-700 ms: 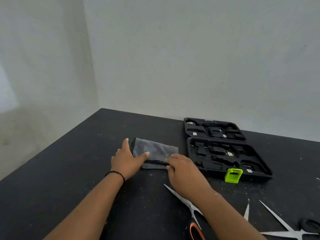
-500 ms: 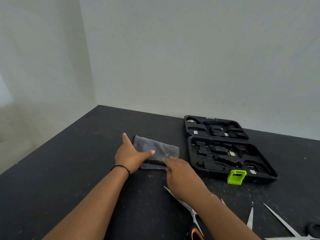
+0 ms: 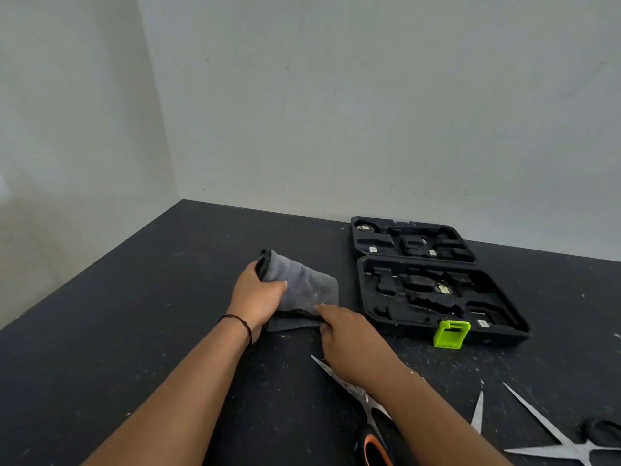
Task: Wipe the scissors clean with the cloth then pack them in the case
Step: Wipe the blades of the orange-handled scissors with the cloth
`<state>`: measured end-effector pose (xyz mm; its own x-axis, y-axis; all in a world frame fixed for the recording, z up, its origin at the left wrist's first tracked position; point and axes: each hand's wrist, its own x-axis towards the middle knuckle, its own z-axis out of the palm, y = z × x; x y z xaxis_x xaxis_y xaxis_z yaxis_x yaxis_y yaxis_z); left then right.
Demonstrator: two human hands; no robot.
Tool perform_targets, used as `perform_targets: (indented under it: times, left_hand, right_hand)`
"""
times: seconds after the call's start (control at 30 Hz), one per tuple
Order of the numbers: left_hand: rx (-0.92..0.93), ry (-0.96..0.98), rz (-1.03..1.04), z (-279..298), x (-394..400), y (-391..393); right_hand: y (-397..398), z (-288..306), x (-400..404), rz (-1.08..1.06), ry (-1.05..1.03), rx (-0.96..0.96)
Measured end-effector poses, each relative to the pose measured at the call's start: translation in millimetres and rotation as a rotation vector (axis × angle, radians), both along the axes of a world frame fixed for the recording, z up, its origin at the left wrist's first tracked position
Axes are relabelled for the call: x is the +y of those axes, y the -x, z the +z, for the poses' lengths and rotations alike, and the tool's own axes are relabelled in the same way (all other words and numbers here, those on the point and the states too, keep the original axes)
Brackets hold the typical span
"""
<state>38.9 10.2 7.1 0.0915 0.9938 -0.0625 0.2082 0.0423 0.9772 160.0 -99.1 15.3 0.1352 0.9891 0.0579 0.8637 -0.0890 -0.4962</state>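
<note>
The folded grey microfibre cloth (image 3: 304, 290) lies on the black speckled tabletop (image 3: 134, 314), just left of the open black moulded plastic case (image 3: 433, 280) with its lime-green latch (image 3: 452, 333). The left hand (image 3: 257, 297) grips the cloth's left end, thumb curled over the top and fingers wrapped under, so that this end is bunched and raised off the table. The right hand (image 3: 346, 327) pinches the cloth's near right edge, its forefinger laid on top of the fabric and its thumb at the hem. Beneath the right forearm lies a pair of scissors with an orange-and-black handle (image 3: 356, 395), blade tip pointing toward the cloth but apart from it. A second pair of steel scissors with black handles (image 3: 551, 438) lies open at the lower right, well clear of both hands.
</note>
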Motion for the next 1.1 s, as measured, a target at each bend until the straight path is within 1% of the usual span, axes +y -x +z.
perform_targets:
  times: [0.1, 0.2, 0.27, 0.33, 0.4, 0.43, 0.5, 0.53, 0.57, 0.63, 0.73, 0.8, 0.87, 0.93, 1.0, 1.07, 1.1]
  left_hand:
    - [-0.165, 0.02, 0.014, 13.1, -14.2, 6.8]
    - [-0.428, 0.079, -0.002, 35.6, -39.3, 14.0]
    - [-0.556, 0.114, -0.048, 51.2, -58.7, 18.8]
    - [-0.644, 0.118, -0.111, 63.5, -78.9, 23.7]
    - [-0.728, 0.125, -0.192, 72.0, -100.2, 26.9]
    - [-0.771, 0.138, -0.23, 75.3, -111.3, 27.7]
    - [-0.842, 0.176, -0.305, 80.0, -133.5, 27.6]
    - [-0.861, 0.192, -0.332, 81.6, -144.3, 26.3]
    - [-0.876, 0.199, -0.356, 82.3, -154.9, 24.8]
    - [-0.888, 0.194, -0.401, 81.6, -172.8, 23.5]
    - [-0.867, 0.151, -0.528, 79.7, -189.1, 28.9]
    - [-0.863, 0.186, -0.608, 77.2, -189.6, 38.4]
    - [-0.797, 0.23, -0.67, 79.3, -188.0, 47.2]
    - [-0.606, 0.195, -0.79, 84.6, -189.2, 53.0]
    - [-0.367, 0.096, -0.854, 92.7, -197.2, 52.8]
    - [-0.137, -0.088, -0.812, 100.7, -211.0, 45.3]
    - [-0.079, -0.179, -0.773, 103.6, -219.6, 38.7]
  right_hand:
    - [0.6, 6.9, -10.0, 0.015, -0.027, 0.077]
    - [1.4, 18.7, -24.9, -0.003, -0.19, 0.136]
    - [1.8, 28.5, -37.7, -0.066, -0.31, 0.186]
    - [2.8, 39.7, -52.6, -0.169, -0.366, 0.301]
    - [1.7, 48.6, -66.6, -0.267, -0.343, 0.506]
    - [1.5, 54.5, -74.8, -0.291, -0.291, 0.657]
    - [0.7, 64.4, -92.4, -0.232, -0.187, 1.034]
    - [0.4, 69.3, -103.2, -0.181, -0.147, 1.181]
    - [0.2, 73.1, -114.2, -0.129, -0.128, 1.285]
    - [-0.1, 77.0, -133.1, -0.083, -0.153, 1.392]
    - [-5.9, 80.8, -156.3, -0.1, -0.26, 1.431]
    - [-11.3, 82.4, -168.5, -0.121, -0.316, 1.421]
    - [-17.7, 82.3, -178.0, -0.146, -0.355, 1.368]
    - [-20.6, 82.6, -185.9, -0.156, -0.365, 1.269]
    - [-19.6, 83.4, -193.1, -0.153, -0.361, 1.194]
    - [-17.7, 83.7, -199.3, -0.14, -0.387, 1.192]
    - [-15.7, 84.6, -202.5, -0.139, -0.417, 1.199]
